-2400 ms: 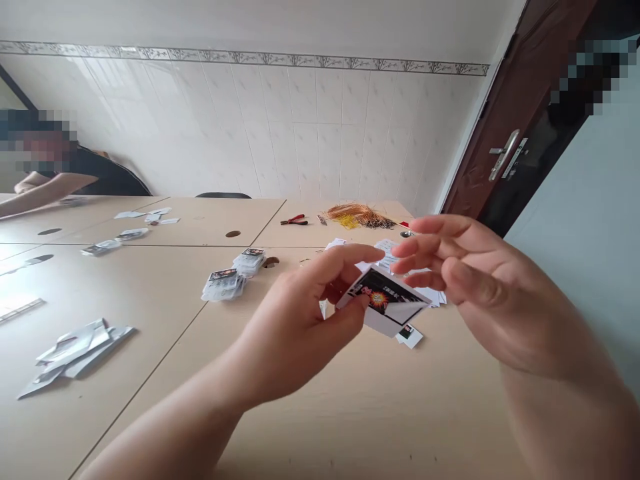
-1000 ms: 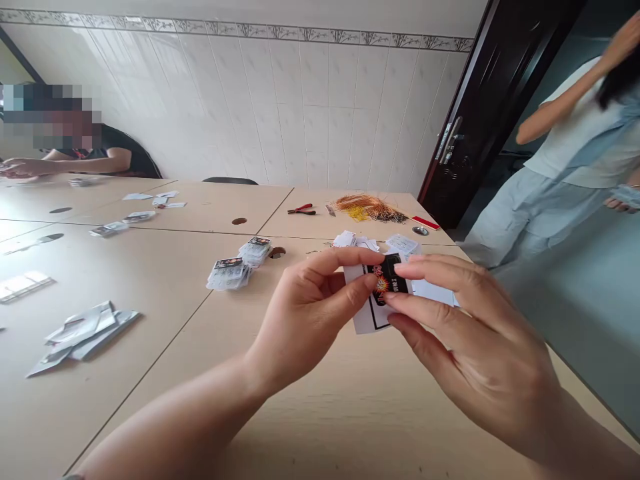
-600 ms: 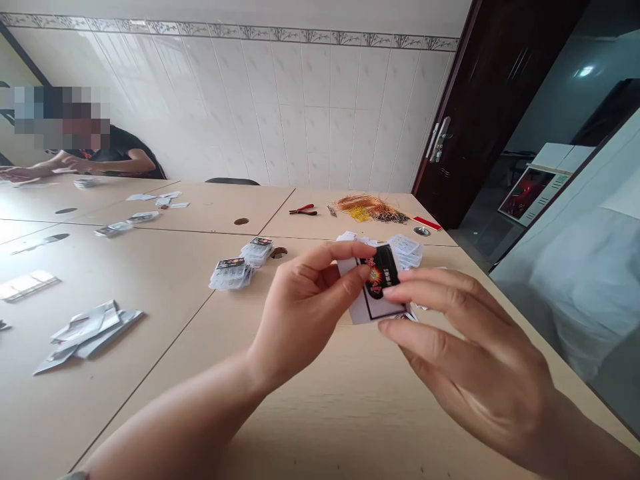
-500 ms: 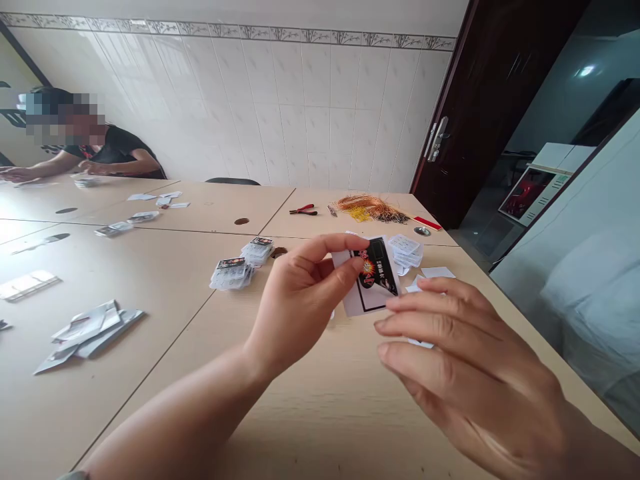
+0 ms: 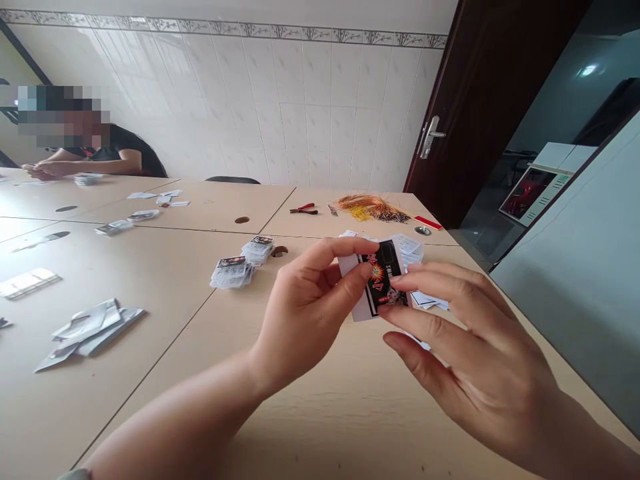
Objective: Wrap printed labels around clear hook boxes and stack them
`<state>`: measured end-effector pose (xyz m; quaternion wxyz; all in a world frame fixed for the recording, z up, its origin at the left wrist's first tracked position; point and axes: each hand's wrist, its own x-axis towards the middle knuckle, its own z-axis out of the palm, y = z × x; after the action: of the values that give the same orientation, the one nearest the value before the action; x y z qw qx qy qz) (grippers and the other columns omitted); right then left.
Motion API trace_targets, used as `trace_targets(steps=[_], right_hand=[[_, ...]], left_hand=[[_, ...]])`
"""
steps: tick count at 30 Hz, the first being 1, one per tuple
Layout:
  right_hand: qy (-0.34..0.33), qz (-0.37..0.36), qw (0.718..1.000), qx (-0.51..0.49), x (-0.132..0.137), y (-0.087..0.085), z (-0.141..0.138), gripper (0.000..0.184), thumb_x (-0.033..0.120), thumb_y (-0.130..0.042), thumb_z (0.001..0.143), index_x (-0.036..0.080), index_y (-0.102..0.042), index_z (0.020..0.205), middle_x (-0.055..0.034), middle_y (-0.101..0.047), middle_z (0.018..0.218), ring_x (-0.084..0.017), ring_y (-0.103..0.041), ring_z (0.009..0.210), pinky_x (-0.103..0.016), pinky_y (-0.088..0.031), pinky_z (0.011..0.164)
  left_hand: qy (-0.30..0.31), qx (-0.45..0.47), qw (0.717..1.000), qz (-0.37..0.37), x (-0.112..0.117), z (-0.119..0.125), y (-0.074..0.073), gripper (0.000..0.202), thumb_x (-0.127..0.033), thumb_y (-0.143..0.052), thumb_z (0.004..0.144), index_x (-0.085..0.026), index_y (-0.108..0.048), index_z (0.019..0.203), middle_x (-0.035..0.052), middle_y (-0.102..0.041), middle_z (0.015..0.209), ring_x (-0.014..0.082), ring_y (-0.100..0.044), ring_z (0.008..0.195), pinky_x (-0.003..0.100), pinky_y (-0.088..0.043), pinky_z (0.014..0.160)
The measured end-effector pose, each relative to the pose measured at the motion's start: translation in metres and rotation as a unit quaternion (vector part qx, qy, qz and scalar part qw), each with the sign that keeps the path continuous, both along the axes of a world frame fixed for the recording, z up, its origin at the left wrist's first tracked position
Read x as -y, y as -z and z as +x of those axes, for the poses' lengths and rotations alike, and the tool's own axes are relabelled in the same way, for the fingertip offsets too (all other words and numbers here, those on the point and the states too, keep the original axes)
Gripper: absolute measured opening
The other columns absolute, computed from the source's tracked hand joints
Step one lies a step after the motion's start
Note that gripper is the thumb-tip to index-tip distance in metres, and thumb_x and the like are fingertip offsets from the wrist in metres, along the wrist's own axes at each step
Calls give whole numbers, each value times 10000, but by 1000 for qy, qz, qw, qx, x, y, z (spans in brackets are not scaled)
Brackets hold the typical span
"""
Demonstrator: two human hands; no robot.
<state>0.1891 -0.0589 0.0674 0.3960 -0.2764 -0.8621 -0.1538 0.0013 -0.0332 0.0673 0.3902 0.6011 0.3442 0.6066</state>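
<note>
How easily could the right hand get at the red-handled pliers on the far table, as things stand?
Probably, once the right hand releases the black-printed card it holds with the left hand; the pliers lie beyond, past a paper stack.

Two bare hands are recorded: the left hand (image 5: 305, 307) and the right hand (image 5: 475, 360). Fingers slender and tapered; nails trimmed short. The left forearm (image 5: 170, 420) and the right forearm (image 5: 580, 427) are shown uncovered up to the frame edge. A narrow grey band (image 5: 75, 475) is noted at the lower edge, on the left forearm, well behind the left hand; too little is shown to distinguish strap from cuff.
</note>
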Motion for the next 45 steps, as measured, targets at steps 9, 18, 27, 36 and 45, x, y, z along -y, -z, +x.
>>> trace_targets(steps=[9,18,27,36,45], right_hand=[[-34,-38,999,1,4,-2,1,137,102,-660,943,154,-697,1063,-99,-716,1107,-218,-618,1188,-397,-507,1087],[15,-134,969,-205,-12,2,13,130,242,-670,975,280,-672,1099,10,-736,1028,-129,-684,992,-237,-560,894],[-37,-298,915,-270,-11,-3,13,56,335,-732,939,347,-698,984,82,-731,868,-76,-706,762,-152,-576,688],[-57,-291,927,-231,-6,-2,17,100,293,-676,980,377,-677,1034,99,-736,857,-69,-702,815,-122,-555,704],[-50,-279,938,-201,-7,3,18,120,375,-706,957,406,-660,1063,93,-739,891,-110,-701,883,-203,-551,720]], left_hand=[[85,59,993,-54,-2,-1,0,127,-194,-764,881,-235,-760,1001,-18,-760,787,110,-689,687,172,-568,566],[104,2,994,-11,8,7,1,241,-64,-734,854,-233,-720,1025,-38,-710,806,69,-651,684,120,-576,603],[255,99,959,-71,6,-2,-1,72,-217,-709,964,-244,-750,1018,-38,-734,860,53,-679,773,110,-559,704],[319,148,924,-152,-2,-7,-1,28,-164,-758,914,-158,-786,916,-23,-722,802,56,-651,752,125,-551,723],[323,183,907,-200,-5,-5,-3,72,-133,-777,877,-179,-745,923,-25,-722,771,69,-679,682,153,-564,667]])
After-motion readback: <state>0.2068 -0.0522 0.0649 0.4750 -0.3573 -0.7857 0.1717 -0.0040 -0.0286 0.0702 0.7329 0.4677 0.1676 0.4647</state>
